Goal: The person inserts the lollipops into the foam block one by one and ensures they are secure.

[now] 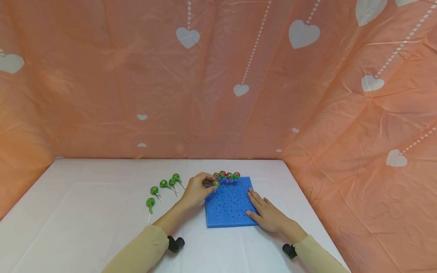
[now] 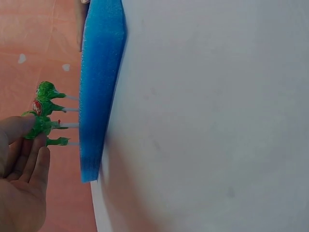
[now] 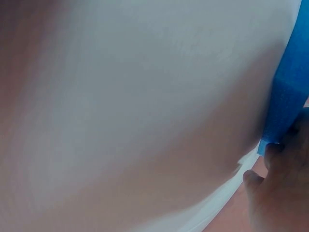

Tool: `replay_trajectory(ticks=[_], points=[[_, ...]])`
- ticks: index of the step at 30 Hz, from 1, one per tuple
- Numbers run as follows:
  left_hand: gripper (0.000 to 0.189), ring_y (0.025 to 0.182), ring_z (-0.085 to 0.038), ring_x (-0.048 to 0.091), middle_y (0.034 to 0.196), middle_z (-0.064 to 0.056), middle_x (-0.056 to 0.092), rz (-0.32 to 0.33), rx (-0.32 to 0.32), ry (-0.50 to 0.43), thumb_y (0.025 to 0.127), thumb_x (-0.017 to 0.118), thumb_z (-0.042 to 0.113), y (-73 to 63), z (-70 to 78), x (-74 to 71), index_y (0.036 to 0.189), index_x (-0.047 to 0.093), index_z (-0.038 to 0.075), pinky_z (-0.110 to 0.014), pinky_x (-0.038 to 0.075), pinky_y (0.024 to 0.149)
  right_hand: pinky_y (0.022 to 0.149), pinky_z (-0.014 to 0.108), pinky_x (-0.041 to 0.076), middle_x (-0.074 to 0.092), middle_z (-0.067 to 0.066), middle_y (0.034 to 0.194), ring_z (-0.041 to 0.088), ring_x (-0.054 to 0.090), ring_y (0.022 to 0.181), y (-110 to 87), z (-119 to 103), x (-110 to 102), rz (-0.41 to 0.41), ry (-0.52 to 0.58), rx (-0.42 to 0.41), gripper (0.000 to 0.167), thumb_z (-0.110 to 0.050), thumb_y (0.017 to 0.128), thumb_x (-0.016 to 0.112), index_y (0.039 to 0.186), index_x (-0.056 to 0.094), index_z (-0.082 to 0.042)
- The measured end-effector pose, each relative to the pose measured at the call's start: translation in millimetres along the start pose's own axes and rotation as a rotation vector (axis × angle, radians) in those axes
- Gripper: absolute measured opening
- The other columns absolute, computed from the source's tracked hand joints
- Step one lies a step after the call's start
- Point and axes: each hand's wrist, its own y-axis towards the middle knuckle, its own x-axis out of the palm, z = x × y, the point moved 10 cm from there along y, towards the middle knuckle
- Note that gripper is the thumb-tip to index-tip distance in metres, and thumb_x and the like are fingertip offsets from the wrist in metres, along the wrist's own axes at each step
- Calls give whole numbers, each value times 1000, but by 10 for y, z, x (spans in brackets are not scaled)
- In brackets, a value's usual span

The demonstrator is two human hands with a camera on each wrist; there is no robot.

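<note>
A blue foam board [image 1: 225, 218] dotted with small holes lies on the white table. Over its back left part, my left hand [image 1: 198, 190] pinches a green-wrapped lollipop [image 1: 216, 183] between thumb and fingers. In the left wrist view the stick below this lollipop [image 2: 41, 126] seems to reach the board's top; how deep it sits, I cannot tell. Several red-and-green lollipops [image 1: 236, 175] stand upright in a row along the board's back edge. With fingers extended, my right hand [image 1: 271, 216] rests on the board's right edge. The right wrist view shows it beside the board's side [image 3: 287, 104].
To the left of the board, several green lollipops [image 1: 150, 203] lie on the white tabletop [image 1: 102, 212] in a slanting line, sticks pointing toward the front and right. An orange curtain [image 1: 218, 125] with pale hearts hangs behind the table and at its sides.
</note>
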Motion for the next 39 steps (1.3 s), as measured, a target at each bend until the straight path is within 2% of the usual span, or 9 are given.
replay_trajectory(ticks=[9,19,25,27,31,39], points=[[25,100,-25,72,107,-8,71,13,-11,-7,86,81,-4,-13,-15,-7,108,72,3,-34,61,87,124,62,19,11,17,173,37,20,157,-1,-5,4,-1,-6,-14,77,-49,110,43,164,18,1],[25,104,-32,69,108,-10,70,21,30,16,86,82,0,-27,25,-38,109,72,3,-44,59,93,125,62,18,11,16,173,37,20,157,1,-1,0,1,5,5,79,-51,109,44,164,18,0],[27,105,-33,70,109,-14,70,47,94,-2,87,83,2,-45,111,-120,110,71,0,-46,59,93,124,63,19,12,16,173,38,21,157,3,6,3,4,4,2,79,-51,109,44,164,19,0],[26,106,-31,70,110,-12,70,50,92,-4,88,82,4,-59,124,-161,112,71,1,-45,60,92,124,62,20,12,16,173,37,21,157,4,17,13,3,-4,3,79,-52,109,43,164,19,-1],[23,107,-25,69,112,-7,71,58,40,-7,94,77,8,-101,104,-290,116,71,4,-40,59,92,125,62,19,11,16,173,38,20,157,5,31,19,4,-3,2,79,-52,109,43,164,18,-1],[21,105,-21,66,112,-6,73,81,-35,49,100,69,12,-263,13,-686,120,70,4,-34,54,89,125,61,20,11,16,173,36,19,157,7,27,1,4,-11,-16,78,-51,110,42,164,19,0]])
